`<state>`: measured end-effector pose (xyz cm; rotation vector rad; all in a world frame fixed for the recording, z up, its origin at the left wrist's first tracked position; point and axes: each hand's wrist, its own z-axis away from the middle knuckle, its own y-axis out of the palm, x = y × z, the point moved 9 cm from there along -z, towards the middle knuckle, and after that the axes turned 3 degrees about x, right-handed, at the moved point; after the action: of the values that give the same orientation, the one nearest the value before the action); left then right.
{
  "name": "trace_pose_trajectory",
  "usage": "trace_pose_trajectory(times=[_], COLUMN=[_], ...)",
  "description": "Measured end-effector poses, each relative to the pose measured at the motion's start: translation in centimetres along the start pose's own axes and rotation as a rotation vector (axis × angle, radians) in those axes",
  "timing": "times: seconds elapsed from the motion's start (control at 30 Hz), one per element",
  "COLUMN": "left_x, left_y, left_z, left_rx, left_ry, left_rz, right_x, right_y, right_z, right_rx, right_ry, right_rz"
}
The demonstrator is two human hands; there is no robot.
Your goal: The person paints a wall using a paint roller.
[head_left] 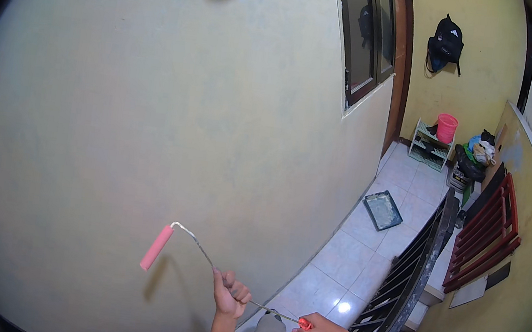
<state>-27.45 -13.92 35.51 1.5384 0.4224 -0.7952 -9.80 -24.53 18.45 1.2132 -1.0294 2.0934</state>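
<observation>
A paint roller (157, 247) with a pink sleeve and a long thin metal rod stretches across the lower middle of the view. My left hand (231, 294) is closed round the rod partway along it, thumb pointing up. At the rod's near end, my right hand (320, 327) wraps round the orange-red grip. The pink sleeve is tilted in front of the pale wall (152, 119). Its shadow falls on the wall a little below and to the right, so the sleeve looks slightly apart from the surface.
On the tiled floor lies a paint tray (382, 211). A black metal railing (409, 270) and a red slatted frame (488, 236) line the right side. Farther back stand a small rack (429, 149) with a pink bucket (446, 128). A window (368, 39) interrupts the wall.
</observation>
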Motion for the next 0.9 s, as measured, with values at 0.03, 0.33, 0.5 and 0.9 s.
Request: trace_pose_trajectory(times=[0.03,0.33,0.5,0.9], left_x=[-0.1,0.6,0.5,-2.4], left_y=[0.2,0.9,5.2,20.2], left_z=[-0.2,-1.0,-2.7,-10.8], left_rx=[0.001,-0.063,0.021,0.328], left_ry=[-0.004,-0.074,-0.163,-0.028], left_rz=[0.003,0.05,0.158,0.049], right_x=[0.0,-1.2,1.4,8.0], right_y=[0.3,2.3,1.8,-11.2], right_z=[0.1,0.6,2.4,5.9], right_rx=[0.039,0.228,0.473,-0.365], right_ry=[-0.016,0.016,-0.066,-0.24], right_rz=[-0.049,-0.325,-0.568,-0.34])
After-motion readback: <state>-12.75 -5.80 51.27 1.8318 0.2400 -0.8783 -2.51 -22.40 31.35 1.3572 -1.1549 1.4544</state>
